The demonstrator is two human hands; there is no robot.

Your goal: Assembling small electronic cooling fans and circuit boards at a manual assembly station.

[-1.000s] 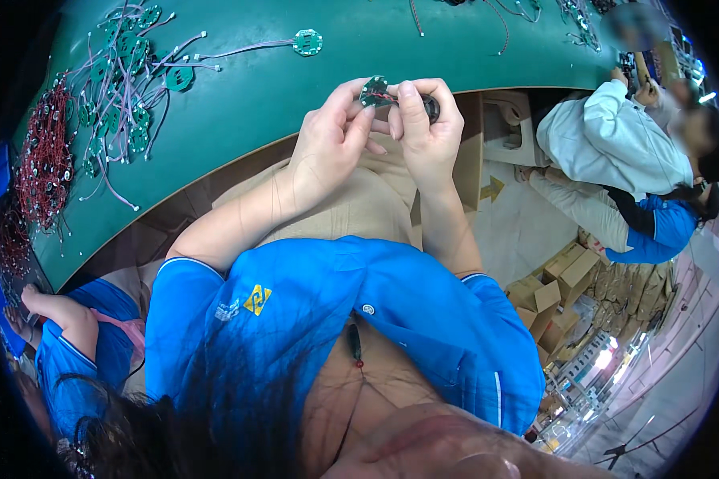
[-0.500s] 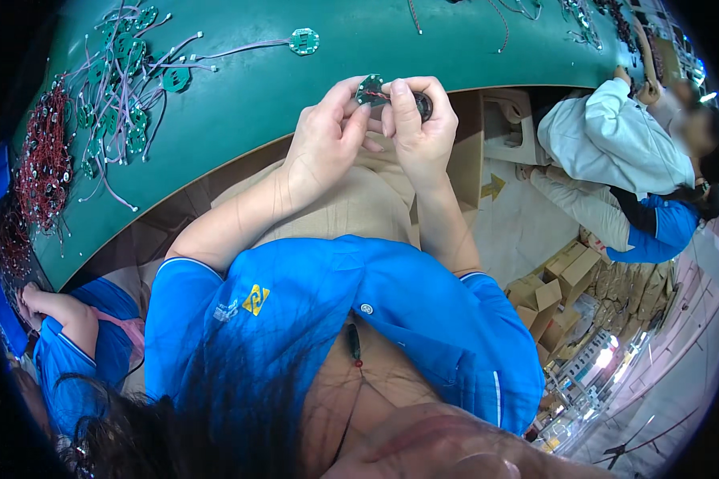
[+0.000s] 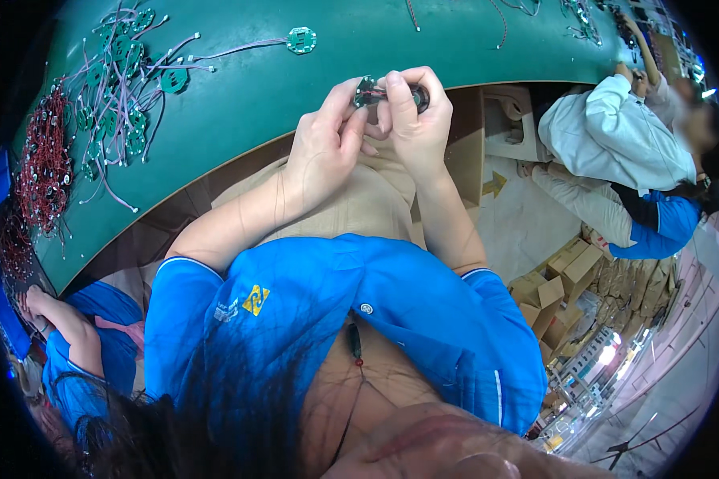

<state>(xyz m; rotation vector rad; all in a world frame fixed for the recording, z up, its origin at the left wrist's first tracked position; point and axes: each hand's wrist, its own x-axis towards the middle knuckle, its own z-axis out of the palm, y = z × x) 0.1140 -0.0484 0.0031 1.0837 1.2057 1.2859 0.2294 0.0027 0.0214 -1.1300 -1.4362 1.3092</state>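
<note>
Just beyond the table's near edge, my two hands are close together. The fingers of my left hand (image 3: 321, 142) pinch a small green circuit board (image 3: 365, 89), tilted so its face shows only in part. My right hand (image 3: 417, 132) is closed round a dark round part (image 3: 422, 99), mostly covered by the fingers and thumb. Short reddish wires (image 3: 379, 93) run between the board and the right fingertips. Whether they are joined to the dark part is hidden.
On the green table (image 3: 240, 96) lie a heap of round circuit boards with pale cables (image 3: 120, 88), a single board (image 3: 301, 40) and a pile of red wires (image 3: 44, 172). Co-workers sit at right (image 3: 615, 144) and lower left (image 3: 96, 343). Cardboard boxes (image 3: 571, 271) stand on the floor.
The circuit board has tipped, showing less of its face, and my hands have drawn slightly closer together. The right co-worker's arms have shifted a little.
</note>
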